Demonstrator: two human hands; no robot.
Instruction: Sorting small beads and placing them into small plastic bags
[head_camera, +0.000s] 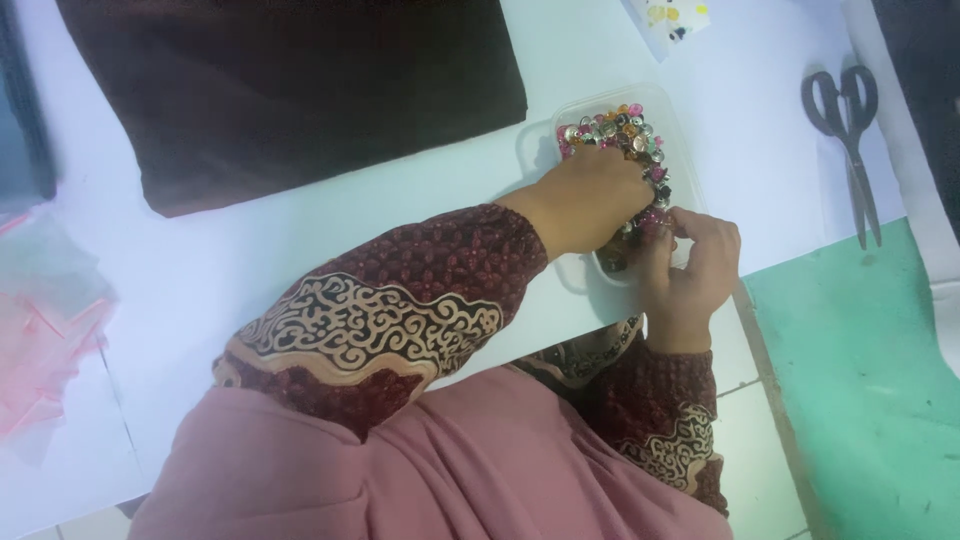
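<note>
White tabletop (300, 240) is taking up most of the view, w/ a big dark brown cloth (300, 90) lying flat across its far side, untouched as far as the pic shows. A green surface (870, 370) is sitting to the right of the white one, lower edge. Pale pink plastic bags (45, 330) are piling at the left edge, well apart from the hands. Grey scissors (850, 140) are lying closed on the table to the right, nobody reaching for them. A small printed packet (670, 15) is peeking in at the top edge, too cut off to tell more.

Clear plastic tub (600, 110) is sitting between cloth & scissors, near the table's front edge, holding a heap of gem-like beads (620, 130), pink, orange, silvery. It's looking well filled.

Left hand (590, 200) is reaching into the tub from above, fingers curled down among the beads; can't tell if it's actually gripping any, since the fingertips are hidden. Right hand (695, 265) is resting at the tub's near right corner, fingers bent & pinching at something small by the rim, prob. a bead, too tiny to be sure.

Progress, as a judgement: sorting or picking is looking early, since no beads are showing on the cloth or laid out on the table.
</note>
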